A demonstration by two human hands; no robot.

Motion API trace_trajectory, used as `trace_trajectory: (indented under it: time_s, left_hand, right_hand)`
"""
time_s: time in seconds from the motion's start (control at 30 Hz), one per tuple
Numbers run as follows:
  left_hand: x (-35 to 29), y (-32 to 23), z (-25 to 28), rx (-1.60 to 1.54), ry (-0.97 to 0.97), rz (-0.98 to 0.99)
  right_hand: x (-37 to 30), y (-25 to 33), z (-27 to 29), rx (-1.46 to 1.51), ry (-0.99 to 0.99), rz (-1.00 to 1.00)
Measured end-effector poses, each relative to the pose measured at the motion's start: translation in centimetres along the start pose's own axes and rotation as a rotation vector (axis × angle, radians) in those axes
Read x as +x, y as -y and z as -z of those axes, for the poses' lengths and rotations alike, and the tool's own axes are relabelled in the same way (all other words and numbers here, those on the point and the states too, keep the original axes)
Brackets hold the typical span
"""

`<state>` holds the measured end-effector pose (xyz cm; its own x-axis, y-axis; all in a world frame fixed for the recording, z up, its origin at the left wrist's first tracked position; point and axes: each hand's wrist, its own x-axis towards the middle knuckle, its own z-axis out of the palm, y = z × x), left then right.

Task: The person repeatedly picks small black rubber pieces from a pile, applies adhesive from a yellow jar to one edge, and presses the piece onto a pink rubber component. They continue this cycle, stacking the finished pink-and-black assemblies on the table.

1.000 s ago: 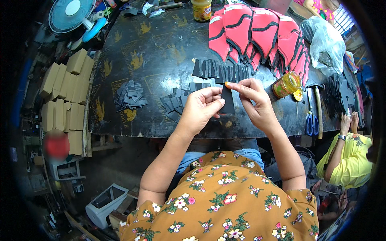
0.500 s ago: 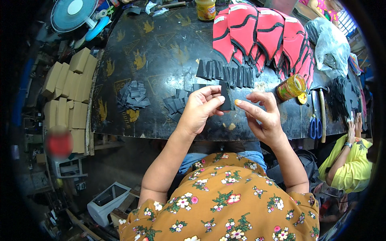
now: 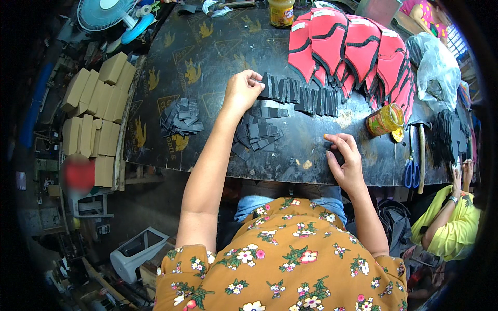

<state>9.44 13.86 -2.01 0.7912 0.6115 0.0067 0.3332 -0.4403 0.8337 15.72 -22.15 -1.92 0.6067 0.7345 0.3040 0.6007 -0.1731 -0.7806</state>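
My left hand (image 3: 243, 92) reaches out to the left end of a row of overlapping black rectangular pieces (image 3: 315, 101), its fingertips closed on the end piece (image 3: 266, 86). My right hand (image 3: 346, 161) hovers near the table's front edge, holding nothing, thumb and index finger apart, with a yellow-orange smear on the index fingertip. Between the hands lies a loose pile of black pieces (image 3: 258, 133), with a single piece (image 3: 274, 112) just beyond it. Right of the row, a tilted open jar (image 3: 381, 122) of yellowish paste stands beside its yellow lid (image 3: 398, 135).
Red panels with black trim (image 3: 332, 39) are stacked at the far right. Another pile of black pieces (image 3: 181, 117) lies left on the table (image 3: 207, 67). Blue-handled scissors (image 3: 412, 171) and a hammer (image 3: 421, 155) lie right. A co-worker in a yellow shirt (image 3: 451, 223) sits beyond.
My left hand has carried a black piece from in front of me out to the row's left end. My right hand has drawn back slightly toward me.
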Motion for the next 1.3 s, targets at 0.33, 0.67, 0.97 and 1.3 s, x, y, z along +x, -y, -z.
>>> trace_trajectory:
  time_s: [0.33,0.67,0.97,1.3]
  left_hand:
    - [-7.2,-3.2,0.7,0.408,0.073,-0.457]
    - [-6.9,-3.3,-0.9,0.666,0.081,-0.680]
    - [-7.6,-4.5,-0.3,0.425,-0.276,-0.763]
    - [-10.6,-4.9,-5.2,-0.815,0.103,0.073]
  right_hand:
    - [0.5,0.1,0.3,0.021,0.031,0.011]
    - [4.2,1.2,16.0,-0.886,-0.227,0.057]
    - [6.4,0.6,16.1,-0.870,-0.110,0.045]
    - [1.3,1.7,14.9,-0.729,-0.338,0.112]
